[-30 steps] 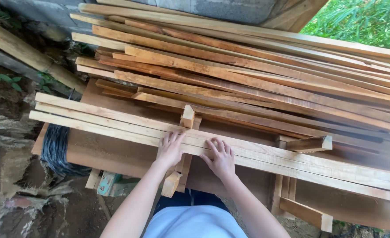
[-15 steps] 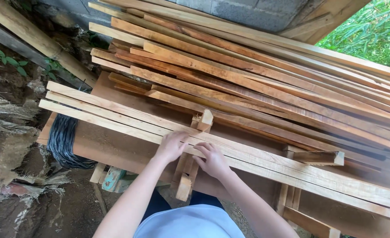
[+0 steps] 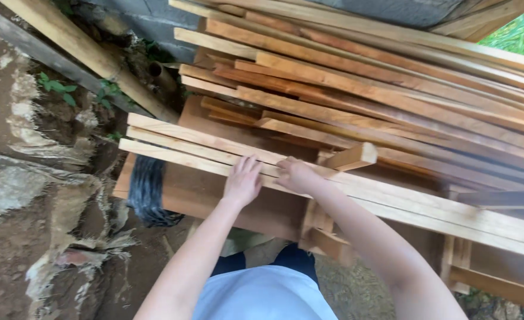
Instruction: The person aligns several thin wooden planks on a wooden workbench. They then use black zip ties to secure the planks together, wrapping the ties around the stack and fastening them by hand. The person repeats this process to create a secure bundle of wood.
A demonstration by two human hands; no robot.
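Hands: left hand (image 3: 242, 181) flat with fingers spread and right hand (image 3: 294, 173) curled, both resting on the pale wooden slats (image 3: 202, 148) at frame centre, below the stacked planks (image 3: 392, 89).

I see the pale wooden slats (image 3: 345, 189) my hands rest on: three or four long, thin, light-coloured strips laid side by side, flat, running diagonally from upper left to lower right. Their left ends overhang the edge of a brown board beneath. They look rough-sawn and unpainted, lying just in front of a bigger stack of reddish planks.
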